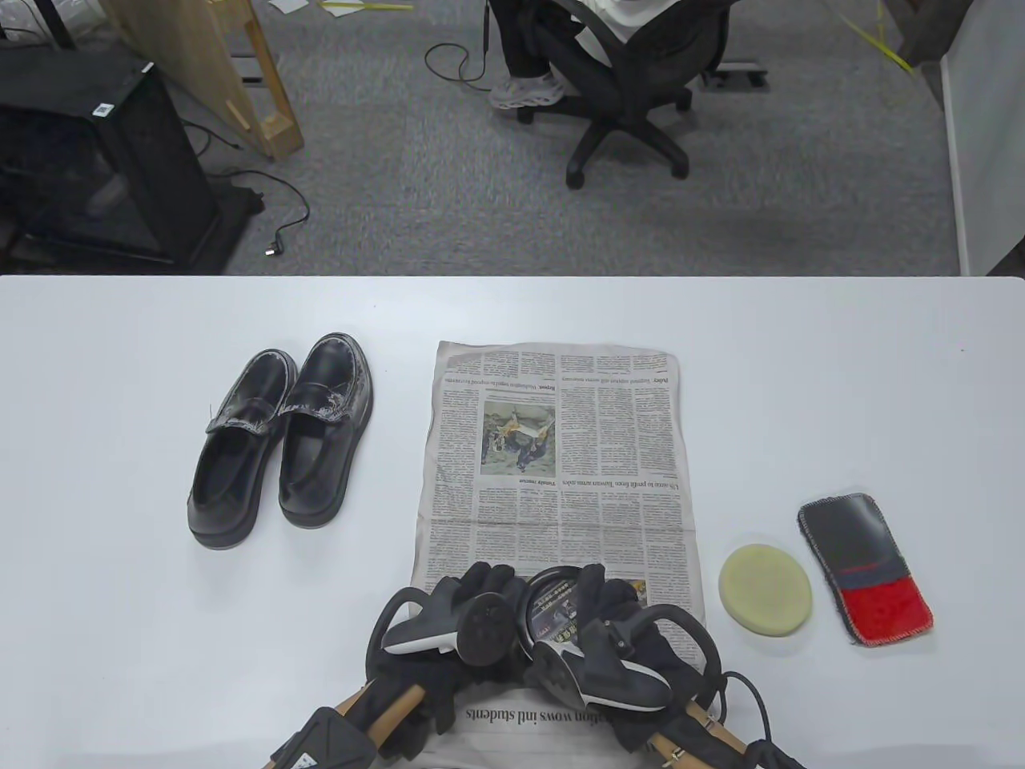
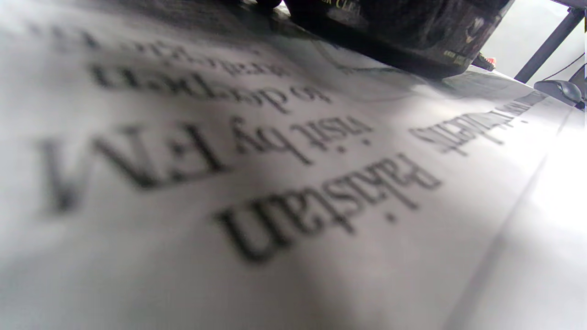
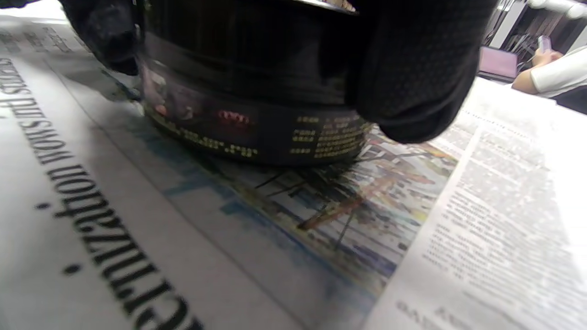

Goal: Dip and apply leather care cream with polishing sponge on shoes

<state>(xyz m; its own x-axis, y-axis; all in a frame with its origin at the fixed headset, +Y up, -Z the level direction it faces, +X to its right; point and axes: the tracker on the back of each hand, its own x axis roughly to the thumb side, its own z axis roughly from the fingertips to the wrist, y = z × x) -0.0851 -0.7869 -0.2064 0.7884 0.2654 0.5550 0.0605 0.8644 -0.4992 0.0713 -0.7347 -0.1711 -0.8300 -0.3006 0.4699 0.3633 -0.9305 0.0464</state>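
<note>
Both hands, left (image 1: 448,621) and right (image 1: 596,633), grip the cream tin (image 1: 555,605) on the newspaper (image 1: 552,448), fingers wrapped round it, probably to unscrew the lid.

On the table (image 1: 120,336), shoes (image 1: 280,436) lie left of the newspaper (image 1: 552,465), sponge (image 1: 765,591) and cloth (image 1: 865,567) right.

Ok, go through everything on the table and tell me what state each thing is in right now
cream jar: upright on the newspaper, lid on, gripped by both hands
left hand: grips the jar
right hand: grips the jar
newspaper: spread flat on the table
polishing sponge: lying flat, untouched
shoes: side by side, upright, smeared white at the toes
cloth mitt: lying flat
</note>
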